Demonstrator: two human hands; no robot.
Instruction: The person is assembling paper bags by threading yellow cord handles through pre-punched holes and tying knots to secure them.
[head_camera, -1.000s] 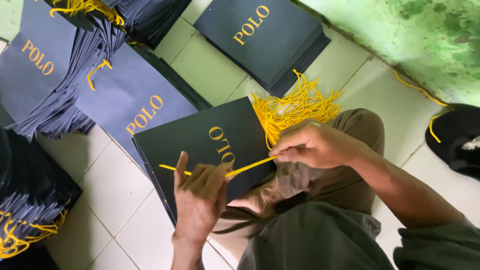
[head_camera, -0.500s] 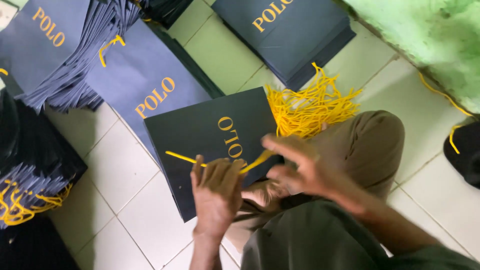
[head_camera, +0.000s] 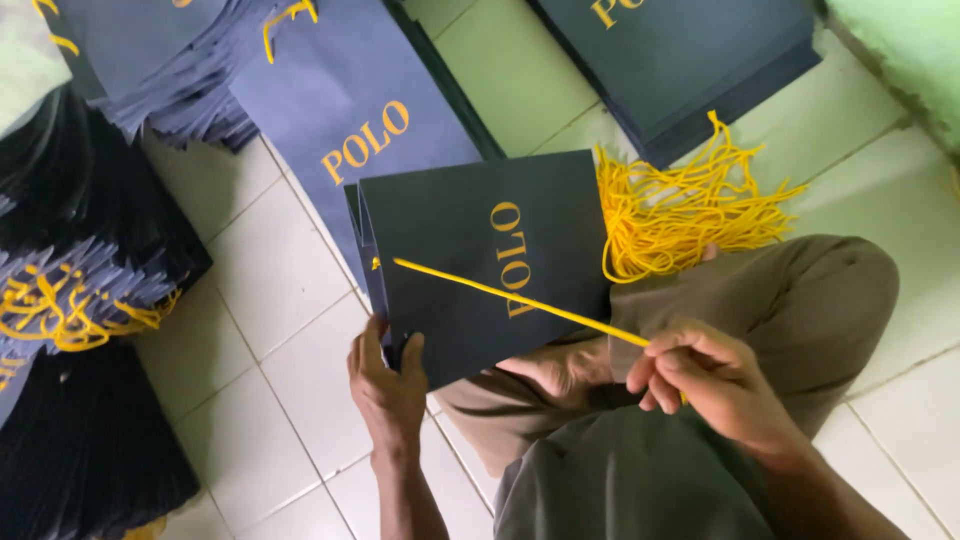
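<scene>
A dark navy paper bag (head_camera: 465, 250) with gold lettering lies flat across my lap. My left hand (head_camera: 385, 385) grips its near left corner at the open top edge. A yellow cord (head_camera: 500, 293) runs taut from the bag's left edge across its face to my right hand (head_camera: 705, 380), which pinches the cord's end above my knee. A loose bundle of several yellow cords (head_camera: 685, 205) lies just beyond the bag, against my leg.
Stacks of similar navy bags (head_camera: 340, 110) lie on the white tiled floor (head_camera: 270, 330) ahead and at the upper right (head_camera: 690, 60). Piles of finished bags with yellow handles (head_camera: 70, 300) sit on the left. My olive trouser legs fill the lower right.
My right hand has pulled the yellow cord out to the right until it is taut. My left hand shifted from the cord to gripping the bag's corner. The view moved closer.
</scene>
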